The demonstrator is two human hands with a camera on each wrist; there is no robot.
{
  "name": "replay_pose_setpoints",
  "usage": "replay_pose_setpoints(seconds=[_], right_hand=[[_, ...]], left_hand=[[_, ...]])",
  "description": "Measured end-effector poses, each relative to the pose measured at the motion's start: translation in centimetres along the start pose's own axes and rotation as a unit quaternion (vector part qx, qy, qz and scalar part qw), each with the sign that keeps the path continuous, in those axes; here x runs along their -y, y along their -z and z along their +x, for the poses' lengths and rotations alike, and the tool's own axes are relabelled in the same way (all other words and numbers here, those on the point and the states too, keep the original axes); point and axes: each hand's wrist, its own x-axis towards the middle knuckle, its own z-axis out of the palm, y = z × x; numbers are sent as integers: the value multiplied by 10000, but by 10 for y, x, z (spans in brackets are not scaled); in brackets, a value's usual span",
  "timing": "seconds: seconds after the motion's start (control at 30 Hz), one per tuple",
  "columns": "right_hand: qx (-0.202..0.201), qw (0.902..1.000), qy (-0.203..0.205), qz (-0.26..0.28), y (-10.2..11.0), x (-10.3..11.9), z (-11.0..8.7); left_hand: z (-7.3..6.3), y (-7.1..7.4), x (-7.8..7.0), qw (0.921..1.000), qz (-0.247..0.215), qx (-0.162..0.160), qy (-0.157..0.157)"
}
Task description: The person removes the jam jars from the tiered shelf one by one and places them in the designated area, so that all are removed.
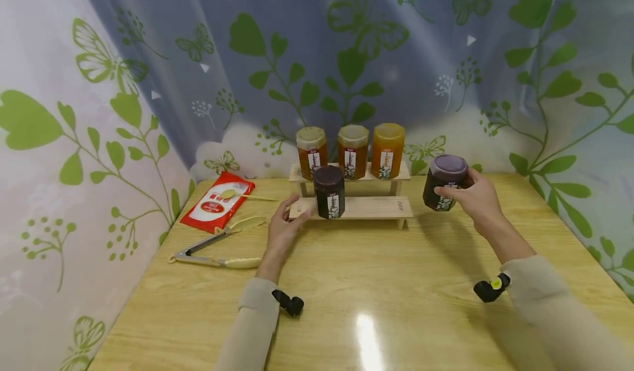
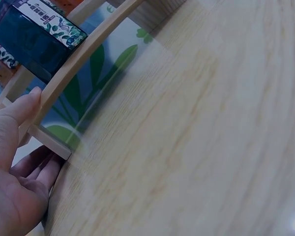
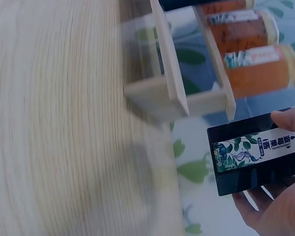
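My right hand (image 1: pixel 477 197) holds a dark jam jar (image 1: pixel 447 179) with a purple lid above the table, right of a two-tier wooden rack (image 1: pixel 369 208). In the right wrist view its label (image 3: pixel 258 150) shows leaves and berries, with thumb and fingers on opposite sides. My left hand (image 1: pixel 284 230) grips the left end of the rack's lower tier, thumb at the board's edge (image 2: pixel 64 81) and fingers around the leg (image 2: pixel 50 142). Another dark jar (image 1: pixel 328 192) stands on that tier near its left end. Two amber jars (image 1: pixel 311 151) and an orange jar (image 1: pixel 388 149) stand on the upper tier.
At the left lie a red and white packet (image 1: pixel 218 201), a pale yellow spoon (image 1: pixel 247 196) partly over it, and open tongs (image 1: pixel 203 244) with yellow tips. A patterned curtain (image 1: pixel 297 57) hangs behind the wooden table (image 1: pixel 376 294).
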Motion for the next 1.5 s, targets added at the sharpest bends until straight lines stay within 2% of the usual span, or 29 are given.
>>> replay_pose_setpoints(seconds=[0.47,0.73,0.97,1.23,1.5], right_hand=[[-398,9979,-494,-129,39,-33,22],[-564,9962,-655,-80,61,-58,33],[-577,9959,-700,-9,66,-72,44],[-752,9924,-934,258,74,-91,52],[-810,9885,-1171,500,75,-97,58]], left_hand=[[-1,2,1,9999,116,-69,-37],[2,-1,4,9995,268,6,-194],[1,0,7,9990,372,-146,-212],[0,-2,8,9990,382,-61,-210],[0,2,6,9988,372,-111,-300]])
